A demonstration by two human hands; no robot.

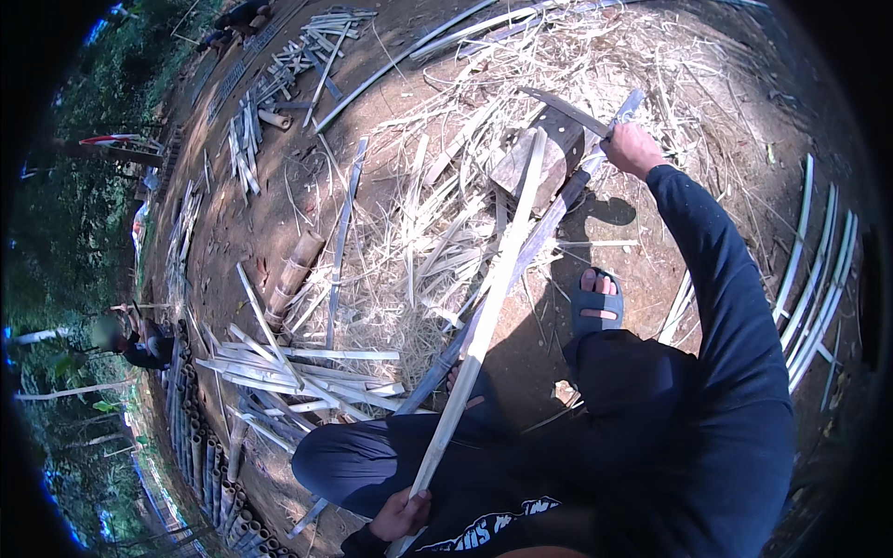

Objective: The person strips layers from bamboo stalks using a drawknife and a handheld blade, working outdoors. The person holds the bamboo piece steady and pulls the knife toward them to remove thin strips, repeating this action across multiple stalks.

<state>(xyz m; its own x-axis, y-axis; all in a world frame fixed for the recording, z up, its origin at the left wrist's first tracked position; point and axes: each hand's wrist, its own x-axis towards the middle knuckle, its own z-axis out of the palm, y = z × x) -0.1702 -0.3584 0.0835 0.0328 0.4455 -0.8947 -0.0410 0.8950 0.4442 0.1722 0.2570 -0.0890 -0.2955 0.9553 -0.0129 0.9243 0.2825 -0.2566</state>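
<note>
My left hand [402, 514] is closed round the near end of a long pale bamboo strip [484, 325], down by my lap. The strip slants away from me, and its far end lies over a wooden block [532, 167]. My right hand [634, 149], arm stretched forward, is closed on the handle of a machete [567, 111]. Its slightly curved dark blade points left, just beyond the strip's far end and above the block. A greyish bamboo pole [549, 223] runs beneath and beside the strip, passing close to the block's right side.
Shavings [446, 223] cover the ground around the block. A pile of split strips [316, 377] lies left of my knee, near a thick bamboo piece [294, 274]. Long strips [809, 279] lie at the right. Another person [149, 344] sits at far left beside stacked bamboo poles [209, 465].
</note>
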